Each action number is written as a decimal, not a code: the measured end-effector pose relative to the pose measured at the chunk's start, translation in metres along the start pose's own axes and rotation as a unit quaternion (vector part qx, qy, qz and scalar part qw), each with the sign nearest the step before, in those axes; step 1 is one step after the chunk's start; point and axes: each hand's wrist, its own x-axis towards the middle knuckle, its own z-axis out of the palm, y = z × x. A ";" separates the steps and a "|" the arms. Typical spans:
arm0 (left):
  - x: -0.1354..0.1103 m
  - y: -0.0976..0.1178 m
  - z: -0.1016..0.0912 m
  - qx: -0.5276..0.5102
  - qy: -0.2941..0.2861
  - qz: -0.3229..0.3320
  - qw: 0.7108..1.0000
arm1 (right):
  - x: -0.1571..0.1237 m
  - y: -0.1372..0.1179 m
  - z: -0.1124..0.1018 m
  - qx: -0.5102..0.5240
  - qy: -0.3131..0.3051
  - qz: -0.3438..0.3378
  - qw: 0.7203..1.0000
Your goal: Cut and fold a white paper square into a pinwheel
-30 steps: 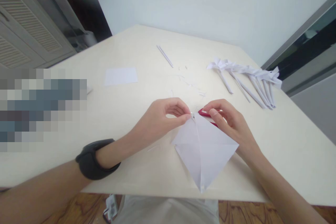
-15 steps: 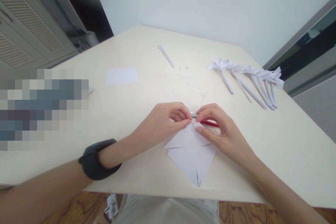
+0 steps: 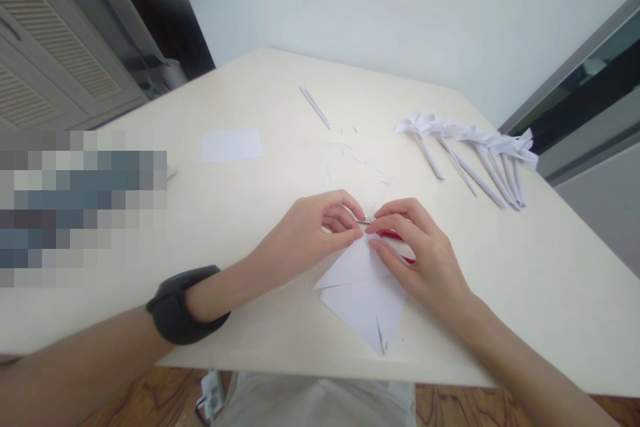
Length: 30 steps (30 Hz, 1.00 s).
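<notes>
A white square sheet of paper lies turned cornerwise on the table, slit inward at its left, right and near corners. My left hand has its thumb and forefinger closed at the sheet's far corner. From the other side, my right hand bends its thumb and fingers around the same corner; the exact contact is partly hidden. Scissors with red handles lie just beyond the paper, half covered by my right hand, their metal part showing between both hands.
Rolled paper tubes with folded white tops lie at the right. A small white paper lies left of centre, and two thin paper sticks are at the back. Paper scraps are scattered beyond my hands. The table's near edge is close.
The sheet has turned slightly, its near corner moving right. My right fingers have shifted left toward my left fingertips, and more of the red scissor handles shows.
</notes>
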 end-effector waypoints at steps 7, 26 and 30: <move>-0.001 0.005 0.001 0.005 -0.005 0.001 1.000 | 0.000 0.000 0.001 -0.020 -0.010 -0.004 1.000; -0.004 0.012 0.005 0.029 -0.010 0.037 0.999 | 0.003 -0.004 -0.002 0.030 0.009 0.025 0.999; -0.004 0.011 0.005 0.020 -0.015 0.029 0.999 | 0.004 -0.005 -0.006 0.062 0.029 0.059 0.996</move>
